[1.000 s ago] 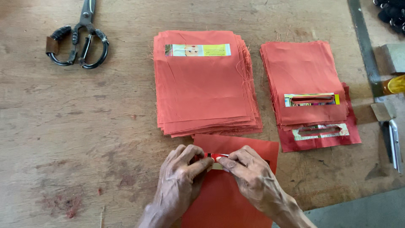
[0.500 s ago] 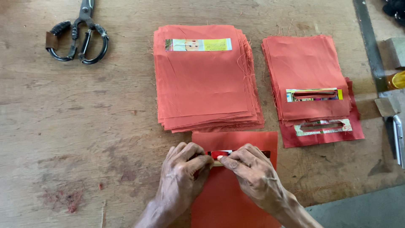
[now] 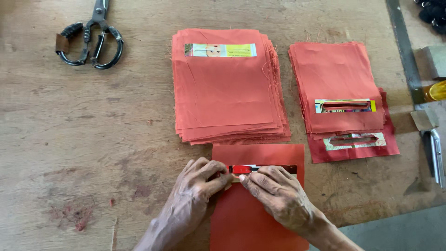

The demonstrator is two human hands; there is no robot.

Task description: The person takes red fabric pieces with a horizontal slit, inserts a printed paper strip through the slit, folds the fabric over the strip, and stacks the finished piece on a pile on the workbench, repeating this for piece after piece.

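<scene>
At lower centre, both hands – left (image 3: 197, 186), right (image 3: 274, 193) – pinched a red strip (image 3: 241, 169) against 1 orange cloth (image 3: 260, 209). Uneven finger pressure could skew the strip or wrinkle the cloth.

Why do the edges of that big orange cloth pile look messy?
The tall stack of orange-red fabric rectangles has loose threads fraying along its sides, and its lower sheets fan out unevenly. Reddish stains mark the worn wooden table. Nothing else stands out.
</scene>
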